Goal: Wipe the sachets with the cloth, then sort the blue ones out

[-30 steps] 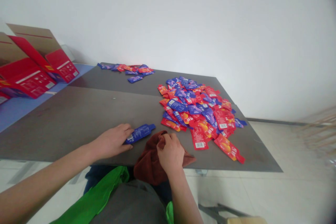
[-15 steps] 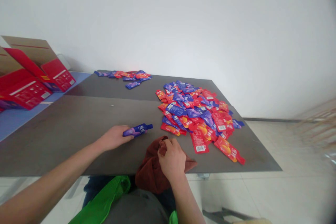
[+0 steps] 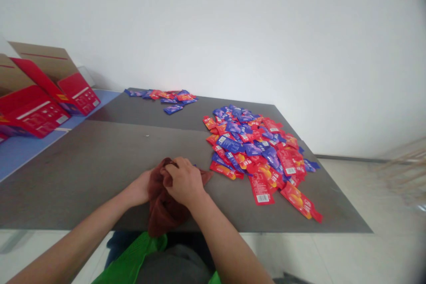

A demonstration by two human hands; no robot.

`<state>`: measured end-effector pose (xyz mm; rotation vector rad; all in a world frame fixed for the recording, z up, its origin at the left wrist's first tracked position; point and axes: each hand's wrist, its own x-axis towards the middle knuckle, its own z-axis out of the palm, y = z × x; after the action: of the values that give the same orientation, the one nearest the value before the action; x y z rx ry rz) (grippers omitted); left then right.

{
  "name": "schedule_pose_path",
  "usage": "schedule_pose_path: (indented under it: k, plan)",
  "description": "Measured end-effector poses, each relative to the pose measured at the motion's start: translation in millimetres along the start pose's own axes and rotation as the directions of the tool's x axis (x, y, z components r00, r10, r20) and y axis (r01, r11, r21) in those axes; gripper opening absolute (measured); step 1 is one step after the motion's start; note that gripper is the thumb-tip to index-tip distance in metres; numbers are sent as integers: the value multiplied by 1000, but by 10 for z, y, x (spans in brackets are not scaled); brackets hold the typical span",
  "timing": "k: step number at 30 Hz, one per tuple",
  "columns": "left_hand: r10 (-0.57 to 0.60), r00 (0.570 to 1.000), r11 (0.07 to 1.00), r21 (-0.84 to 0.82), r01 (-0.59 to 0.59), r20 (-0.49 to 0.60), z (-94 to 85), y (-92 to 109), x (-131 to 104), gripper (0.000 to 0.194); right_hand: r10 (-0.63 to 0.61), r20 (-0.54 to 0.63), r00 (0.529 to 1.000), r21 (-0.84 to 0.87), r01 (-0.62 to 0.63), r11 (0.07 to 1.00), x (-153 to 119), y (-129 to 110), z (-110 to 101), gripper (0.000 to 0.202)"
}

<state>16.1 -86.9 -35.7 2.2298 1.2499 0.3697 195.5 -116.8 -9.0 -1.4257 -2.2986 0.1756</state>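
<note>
My right hand [image 3: 187,180] is closed on a bunched brown cloth [image 3: 163,213] near the table's front edge. The cloth lies over the spot where my left hand [image 3: 141,187] grips a small purple pouch; the fingers and nearly all of that pouch are hidden beneath it. Just a sliver of blue shows by the right hand's knuckles. To the right of both hands spreads a heap of flat red and purple pouches [image 3: 253,148] with narrow necks. One red pouch [image 3: 299,200] lies at the heap's near right corner.
A smaller group of pouches [image 3: 173,109] lies at the back of the dark table [image 3: 109,159]. Open red cartons [image 3: 36,111] stand on a blue surface [image 3: 20,155] at the left. A white wall [image 3: 233,31] rises behind the table.
My right hand has brought the brown cloth leftward and over the purple pouch in my left hand, covering it. The view has shifted slightly, while the heap looks the same.
</note>
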Motion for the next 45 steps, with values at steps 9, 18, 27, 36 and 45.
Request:
schedule_pose_path:
  k: [9, 18, 27, 36, 45]
  plan:
    - [116, 993, 992, 37, -117, 34, 15, -61, 22, 40, 345, 13, 938, -93, -343, 935, -110, 309, 168, 26]
    - [123, 992, 992, 24, -123, 8, 35, -18, -15, 39, 468, -81, 880, -138, -475, 869, -259, 376, -189, 21]
    - [98, 995, 994, 49, -98, 14, 43, -6, 5, 36, 414, 57, 908, -200, -396, 896, -352, 481, -58, 22]
    - [104, 994, 994, 48, -103, -22, 54, -28, -14, 33, 34, 186, 982, -81, -19, 997, -395, 266, -178, 10]
    - [110, 994, 993, 48, -109, -12, 53, -37, -6, 31, 391, 62, 918, -255, -364, 896, -175, 507, -253, 21]
